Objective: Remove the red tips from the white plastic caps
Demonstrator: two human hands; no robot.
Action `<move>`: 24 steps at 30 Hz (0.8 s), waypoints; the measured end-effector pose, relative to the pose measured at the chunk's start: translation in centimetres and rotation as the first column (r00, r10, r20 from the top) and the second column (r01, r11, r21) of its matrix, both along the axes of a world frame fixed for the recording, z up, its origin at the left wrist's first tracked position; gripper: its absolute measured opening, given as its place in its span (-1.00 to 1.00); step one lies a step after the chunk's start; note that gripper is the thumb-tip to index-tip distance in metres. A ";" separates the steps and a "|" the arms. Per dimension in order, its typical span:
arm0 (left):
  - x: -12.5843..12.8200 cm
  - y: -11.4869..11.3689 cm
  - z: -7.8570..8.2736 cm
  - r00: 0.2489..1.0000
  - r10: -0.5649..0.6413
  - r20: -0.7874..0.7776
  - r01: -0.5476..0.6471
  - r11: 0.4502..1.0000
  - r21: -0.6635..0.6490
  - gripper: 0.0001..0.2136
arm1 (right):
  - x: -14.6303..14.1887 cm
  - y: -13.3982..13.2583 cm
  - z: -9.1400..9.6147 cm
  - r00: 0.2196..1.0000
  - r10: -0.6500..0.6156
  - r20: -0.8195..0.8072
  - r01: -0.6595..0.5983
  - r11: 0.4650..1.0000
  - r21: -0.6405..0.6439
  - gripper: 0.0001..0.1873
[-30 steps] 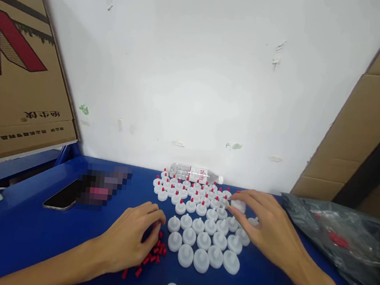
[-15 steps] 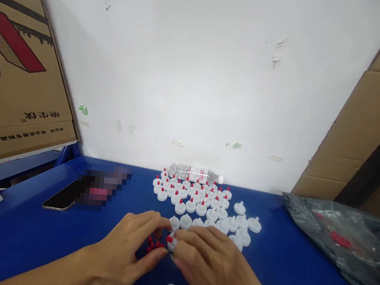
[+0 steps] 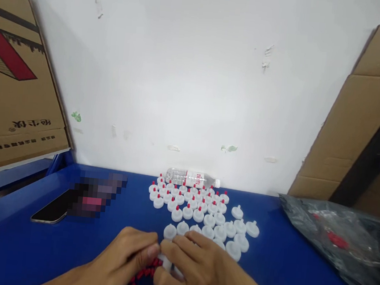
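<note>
My right hand [image 3: 203, 269] is closed around a white nozzle cap [image 3: 166, 262], which shows only partly between its fingers. My left hand [image 3: 130, 255] meets it from the left, thumb and forefinger pinched together against the cap's end. Whatever that pinch holds is hidden. Under the hands lies a loose pile of small red tips [image 3: 145, 272] on the blue table. Just beyond are bare white nozzle caps [image 3: 208, 232] standing nozzle up. Farther back, several rows of white caps with red tips [image 3: 177, 214] stand close together.
A clear plastic bottle [image 3: 191, 178] lies along the white wall behind the caps. To the left is a phone [image 3: 51, 207] beside a blurred patch. A grey plastic bag [image 3: 331, 245] covers the right side. Cardboard boxes [image 3: 22, 99] rise at both sides.
The left thumb and forefinger, apart before, have come together at the cap in my right hand. Its red tip, visible earlier, is now covered. The view has shifted slightly.
</note>
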State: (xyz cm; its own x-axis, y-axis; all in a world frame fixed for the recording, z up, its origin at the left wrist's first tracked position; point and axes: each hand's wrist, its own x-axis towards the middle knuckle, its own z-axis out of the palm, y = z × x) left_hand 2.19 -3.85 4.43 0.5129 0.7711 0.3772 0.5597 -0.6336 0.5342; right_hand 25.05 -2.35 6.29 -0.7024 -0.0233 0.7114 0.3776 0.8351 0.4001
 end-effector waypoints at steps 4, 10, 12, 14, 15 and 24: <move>-1.1 2.6 1.4 0.867 0.201 0.455 -0.052 0.946 -0.320 -0.51 | 3.9 3.6 0.9 0.994 -0.097 0.052 0.094 0.994 0.048 -0.79; -1.5 3.6 1.0 0.952 0.137 0.274 -0.111 0.988 -0.108 -0.61 | 11.3 7.8 0.2 0.901 -0.433 0.013 0.423 0.874 -0.240 -0.76; -1.1 3.2 0.4 0.994 0.075 0.079 -0.071 0.996 -0.050 -0.72 | 12.4 8.1 -0.2 0.891 -0.448 0.068 0.448 0.846 -0.289 -0.73; -0.8 2.9 0.2 0.998 0.044 -0.051 -0.044 0.999 -0.001 -0.80 | 12.8 8.1 -0.6 0.887 -0.445 0.126 0.460 0.824 -0.330 -0.70; -0.7 2.8 0.1 0.996 0.039 -0.077 -0.038 0.999 0.014 -0.83 | 12.9 8.0 -0.7 0.885 -0.441 0.150 0.465 0.814 -0.348 -0.69; -0.4 2.6 -0.2 0.987 0.015 -0.163 0.003 0.994 0.108 -0.84 | 12.6 7.5 -1.1 0.866 -0.438 0.243 0.500 0.743 -0.444 -0.57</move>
